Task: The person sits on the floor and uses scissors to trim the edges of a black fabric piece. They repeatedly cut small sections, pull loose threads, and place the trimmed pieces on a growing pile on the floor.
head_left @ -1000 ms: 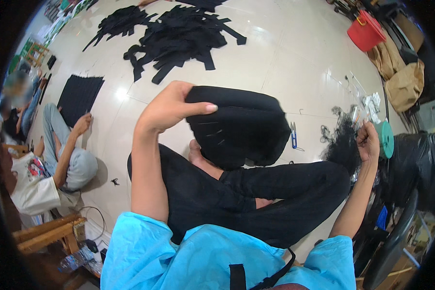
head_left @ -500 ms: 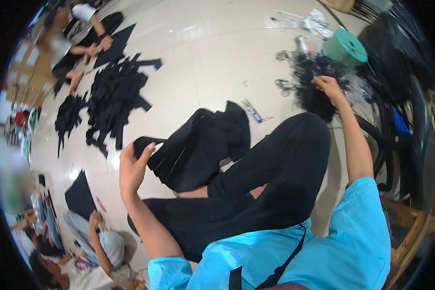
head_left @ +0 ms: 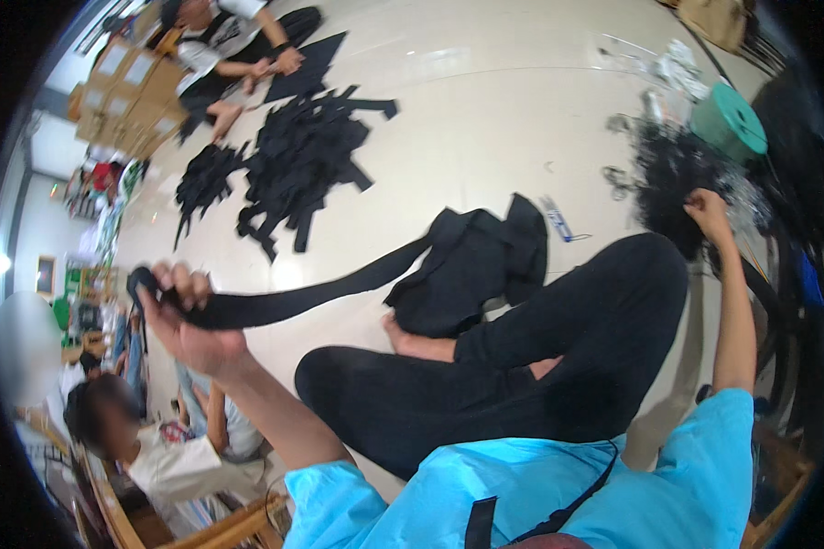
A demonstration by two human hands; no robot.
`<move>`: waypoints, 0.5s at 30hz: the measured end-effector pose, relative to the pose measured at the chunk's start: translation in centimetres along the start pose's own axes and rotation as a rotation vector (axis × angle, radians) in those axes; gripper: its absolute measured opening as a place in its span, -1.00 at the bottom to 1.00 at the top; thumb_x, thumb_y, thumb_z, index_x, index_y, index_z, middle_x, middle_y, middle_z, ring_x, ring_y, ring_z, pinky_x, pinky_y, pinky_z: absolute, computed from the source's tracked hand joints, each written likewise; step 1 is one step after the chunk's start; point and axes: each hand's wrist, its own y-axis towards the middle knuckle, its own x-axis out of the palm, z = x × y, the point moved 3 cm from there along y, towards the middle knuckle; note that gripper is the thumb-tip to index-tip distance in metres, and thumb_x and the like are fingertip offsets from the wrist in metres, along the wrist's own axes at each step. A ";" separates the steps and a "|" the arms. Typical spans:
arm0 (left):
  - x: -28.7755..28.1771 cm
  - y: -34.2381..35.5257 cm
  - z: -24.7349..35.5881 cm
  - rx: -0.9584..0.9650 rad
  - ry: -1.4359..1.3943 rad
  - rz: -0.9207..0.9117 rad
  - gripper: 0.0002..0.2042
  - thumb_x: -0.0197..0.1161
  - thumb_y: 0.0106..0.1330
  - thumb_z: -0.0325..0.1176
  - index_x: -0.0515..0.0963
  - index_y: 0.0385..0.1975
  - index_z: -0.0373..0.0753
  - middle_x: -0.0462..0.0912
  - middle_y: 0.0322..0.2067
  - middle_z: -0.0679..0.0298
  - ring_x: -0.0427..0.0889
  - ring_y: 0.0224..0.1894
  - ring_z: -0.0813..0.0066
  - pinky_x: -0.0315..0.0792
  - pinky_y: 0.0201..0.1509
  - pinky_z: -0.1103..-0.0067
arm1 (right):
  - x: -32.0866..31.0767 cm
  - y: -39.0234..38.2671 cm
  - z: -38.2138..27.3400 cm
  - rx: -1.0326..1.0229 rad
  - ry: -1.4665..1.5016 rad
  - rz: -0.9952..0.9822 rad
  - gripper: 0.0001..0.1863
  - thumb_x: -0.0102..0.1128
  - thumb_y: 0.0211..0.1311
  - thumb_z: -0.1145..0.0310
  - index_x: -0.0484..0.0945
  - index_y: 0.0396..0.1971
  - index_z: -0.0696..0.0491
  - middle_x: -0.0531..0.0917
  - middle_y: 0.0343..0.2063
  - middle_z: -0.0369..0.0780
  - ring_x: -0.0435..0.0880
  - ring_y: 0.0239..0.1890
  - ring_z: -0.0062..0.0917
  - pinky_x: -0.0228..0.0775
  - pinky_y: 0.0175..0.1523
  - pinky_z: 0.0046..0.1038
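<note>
Currently, a black cloth (head_left: 462, 265) lies rumpled on the floor (head_left: 467, 128), just beside a bare foot (head_left: 421, 345); from it a black strip (head_left: 311, 304) stretches to the left hand (head_left: 197, 320), clamped on its end. Well apart, the right hand (head_left: 708, 215) is at a black thread tangle (head_left: 664, 174) near the floor's right edge; whether it grips anything cannot be told. Blue snips (head_left: 557, 221) lie between cloth and tangle.

Floor (head_left: 485, 119): pale, glossy. Far left: large heap of black strips (head_left: 307, 160), smaller heap (head_left: 209, 178) left of it. Centre: black cloth (head_left: 458, 270), rumpled; blue snips (head_left: 558, 223) just right. Right: black thread tangle (head_left: 659, 174), green spool (head_left: 725, 122) beside.
</note>
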 end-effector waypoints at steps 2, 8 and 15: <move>-1.9 -0.1 0.1 -0.276 0.367 0.209 -0.69 0.12 0.59 -0.11 0.55 -0.01 -0.25 0.43 -0.39 0.44 0.23 -0.50 0.72 0.09 -0.47 0.71 | -0.5 -1.0 -0.8 0.044 -0.017 0.000 -0.76 0.49 0.06 0.49 0.58 -0.33 0.19 0.63 -0.53 -0.12 0.66 -0.43 -0.37 0.47 -0.25 -0.33; -8.9 -4.5 -8.4 -1.001 1.766 -0.805 -0.13 0.43 0.19 0.33 0.58 0.24 -0.38 0.80 -0.13 -0.08 0.79 0.00 0.04 0.60 0.13 0.25 | -1.9 -2.8 -2.3 0.044 -0.113 -0.160 -0.73 0.50 0.05 0.51 0.57 -0.29 0.19 0.65 -0.50 -0.09 0.69 -0.40 -0.27 0.50 -0.21 -0.28; -20.6 -6.4 -19.6 -0.607 1.358 -0.848 -0.21 0.67 0.06 -0.07 0.50 0.31 -0.20 0.67 -0.04 0.09 0.67 -0.02 0.18 0.54 0.18 0.31 | -2.8 -4.3 -3.2 -0.112 -0.167 -0.115 -0.88 0.33 0.17 0.60 0.67 -0.28 0.24 0.72 -0.33 0.02 0.73 -0.24 -0.07 0.53 -0.10 -0.21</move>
